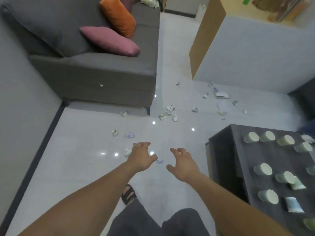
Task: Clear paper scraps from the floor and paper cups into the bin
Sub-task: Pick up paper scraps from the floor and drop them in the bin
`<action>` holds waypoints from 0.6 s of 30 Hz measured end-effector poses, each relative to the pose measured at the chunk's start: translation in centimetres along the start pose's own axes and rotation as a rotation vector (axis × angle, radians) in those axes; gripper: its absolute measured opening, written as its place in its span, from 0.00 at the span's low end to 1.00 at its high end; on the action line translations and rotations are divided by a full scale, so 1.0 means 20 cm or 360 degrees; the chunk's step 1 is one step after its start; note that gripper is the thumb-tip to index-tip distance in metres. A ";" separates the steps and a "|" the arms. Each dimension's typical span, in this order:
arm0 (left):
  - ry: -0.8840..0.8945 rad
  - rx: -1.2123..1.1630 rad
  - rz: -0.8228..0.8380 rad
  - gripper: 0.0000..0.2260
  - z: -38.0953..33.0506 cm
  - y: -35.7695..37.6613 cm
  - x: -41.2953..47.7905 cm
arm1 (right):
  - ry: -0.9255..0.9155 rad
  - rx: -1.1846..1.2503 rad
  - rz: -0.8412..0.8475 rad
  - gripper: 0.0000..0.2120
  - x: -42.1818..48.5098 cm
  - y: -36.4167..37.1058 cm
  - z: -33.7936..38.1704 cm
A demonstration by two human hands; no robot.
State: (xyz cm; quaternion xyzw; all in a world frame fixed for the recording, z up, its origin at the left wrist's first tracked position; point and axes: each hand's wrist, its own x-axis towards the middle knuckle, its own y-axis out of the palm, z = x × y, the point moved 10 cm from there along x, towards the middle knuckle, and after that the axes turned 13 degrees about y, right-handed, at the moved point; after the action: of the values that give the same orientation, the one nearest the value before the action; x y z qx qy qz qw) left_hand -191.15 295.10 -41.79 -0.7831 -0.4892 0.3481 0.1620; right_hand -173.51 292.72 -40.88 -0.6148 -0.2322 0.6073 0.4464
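Note:
Both of my arms reach out over the pale tiled floor. My left hand [142, 156] and my right hand [183, 165] hang with spread, relaxed fingers and hold nothing. A small crumpled purple scrap [159, 161] lies on the floor between them. A white scrap [127, 151] lies just left of my left hand, and another purple scrap [130, 135] a little beyond it. Several more scraps and crushed cups [167, 112] are scattered farther off toward the sofa and the wall. Paper cups [263, 169] lie on their sides on the dark table at the right. No bin is in view.
A grey sofa [95, 74] with pink and orange cushions stands at the left rear. The dark cloth-covered table [226, 159] fills the right foreground. A white partition with a wooden edge [206, 40] stands beyond. My sandalled foot [128, 194] is on the floor below my arms.

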 end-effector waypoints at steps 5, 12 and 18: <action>-0.0235 -0.0076 0.0037 0.31 0.24 0.00 0.23 | -0.0045 -0.0089 0.0193 0.33 0.39 0.12 0.11; -0.0676 -0.0264 -0.0025 0.30 0.61 0.21 0.52 | -0.0149 -0.0305 0.0440 0.31 0.96 0.53 0.09; -0.0917 -0.0367 -0.0056 0.28 0.99 0.63 0.93 | -0.0255 -0.0462 0.0639 0.31 1.56 1.05 -0.12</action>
State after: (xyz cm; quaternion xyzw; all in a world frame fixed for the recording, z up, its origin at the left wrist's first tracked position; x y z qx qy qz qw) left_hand -191.72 303.81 -70.34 -0.6569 -0.5647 0.4951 -0.0671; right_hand -171.82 307.63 -75.42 -0.6561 -0.2249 0.6908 0.2043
